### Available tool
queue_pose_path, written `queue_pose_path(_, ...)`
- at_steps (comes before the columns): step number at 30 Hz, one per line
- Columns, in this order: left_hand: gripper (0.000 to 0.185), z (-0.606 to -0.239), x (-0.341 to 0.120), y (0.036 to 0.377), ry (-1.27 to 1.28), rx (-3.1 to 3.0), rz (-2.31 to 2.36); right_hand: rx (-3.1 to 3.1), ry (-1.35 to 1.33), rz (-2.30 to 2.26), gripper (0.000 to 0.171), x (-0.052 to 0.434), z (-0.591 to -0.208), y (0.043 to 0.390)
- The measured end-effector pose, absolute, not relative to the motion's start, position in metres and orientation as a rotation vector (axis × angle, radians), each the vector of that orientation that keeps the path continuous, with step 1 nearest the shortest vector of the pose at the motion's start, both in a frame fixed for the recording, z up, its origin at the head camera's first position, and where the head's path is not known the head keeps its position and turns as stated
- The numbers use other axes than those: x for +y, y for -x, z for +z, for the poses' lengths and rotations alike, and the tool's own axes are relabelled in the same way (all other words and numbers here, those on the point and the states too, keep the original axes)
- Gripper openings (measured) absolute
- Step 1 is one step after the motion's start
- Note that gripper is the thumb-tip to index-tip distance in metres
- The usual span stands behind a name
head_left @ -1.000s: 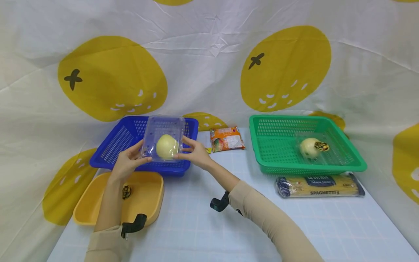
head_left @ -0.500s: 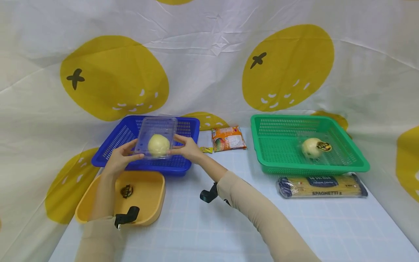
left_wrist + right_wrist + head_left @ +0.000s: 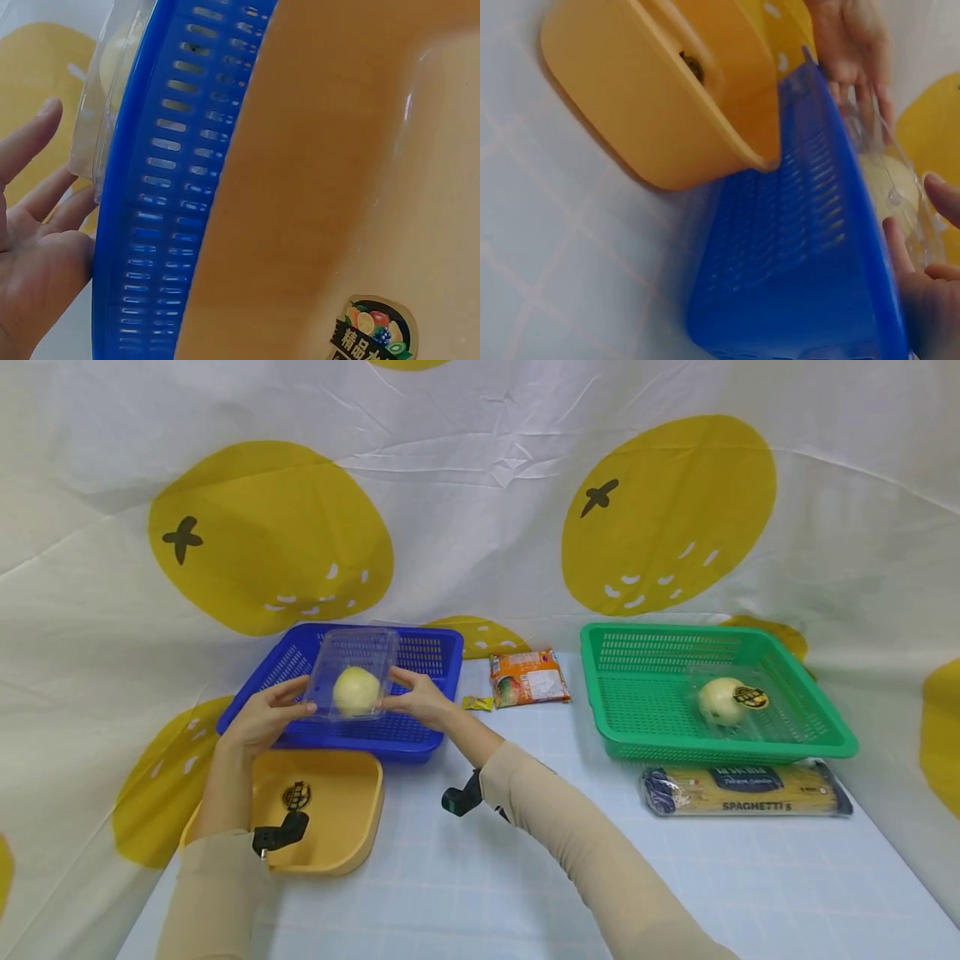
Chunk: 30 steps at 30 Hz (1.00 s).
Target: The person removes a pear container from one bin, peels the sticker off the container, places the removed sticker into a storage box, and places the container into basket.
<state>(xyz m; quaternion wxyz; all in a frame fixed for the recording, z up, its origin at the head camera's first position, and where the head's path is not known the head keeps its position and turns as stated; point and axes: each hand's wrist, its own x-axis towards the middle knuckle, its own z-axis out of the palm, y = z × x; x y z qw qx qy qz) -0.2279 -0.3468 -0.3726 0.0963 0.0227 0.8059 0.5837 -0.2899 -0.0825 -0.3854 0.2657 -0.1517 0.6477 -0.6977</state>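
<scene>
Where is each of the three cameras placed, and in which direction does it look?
Head: above the table, looking forward and down; left hand and right hand hold a clear box over the blue basket; both sleeves show.
Left wrist: low, looking along the yellow tray and basket wall; palm shows.
Right wrist: low at table level, facing left; fingers show.
Shared: all three show the blue basket, yellow tray and clear box.
</scene>
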Motion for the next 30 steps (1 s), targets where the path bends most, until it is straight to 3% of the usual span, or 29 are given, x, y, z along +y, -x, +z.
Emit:
queue_pose_path(20, 0.067, -0.377, -0.355, 0.248, 0.103, 2.386, 1.794, 1.560, 0.244, -1.919, 0.082, -0.106, -0.393, 0.301)
queue_pose_path(30, 0.060, -0.372, -0.354, 0.245, 0.331, 2.149, 2.124, 1.521, 0.242, -1.916, 0.081, -0.123, -0.399, 0.299)
